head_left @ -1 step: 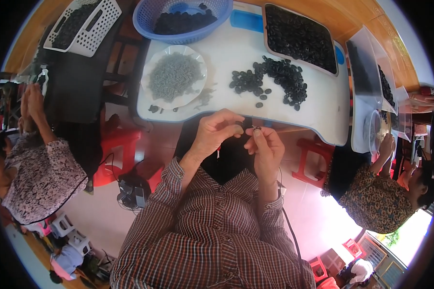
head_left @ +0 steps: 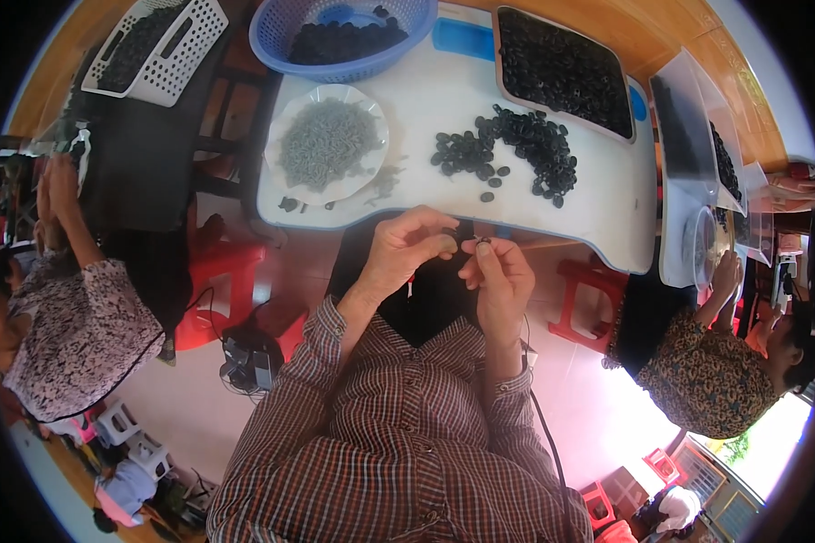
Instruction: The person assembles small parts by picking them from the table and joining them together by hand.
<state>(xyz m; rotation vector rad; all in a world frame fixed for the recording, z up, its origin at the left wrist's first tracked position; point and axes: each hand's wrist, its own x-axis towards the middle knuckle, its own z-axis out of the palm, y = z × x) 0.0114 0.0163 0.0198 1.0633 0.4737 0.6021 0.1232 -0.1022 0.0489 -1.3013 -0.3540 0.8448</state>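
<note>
My left hand is just off the table's near edge, thumb and forefinger pinched together; what they hold, if anything, is too small to make out. Beside it, my right hand pinches a small dark piece between thumb and forefinger. A narrow gap separates the fingertips of both hands. Beyond them on the white table lies a loose pile of black oval pieces. To its left, a white scalloped plate bears a heap of small grey pieces.
A blue-violet basket and a rimmed tray hold more black pieces at the far side. A white perforated basket stands far left. Co-workers sit left and right. Red stools flank the table; a cable runs by my right arm.
</note>
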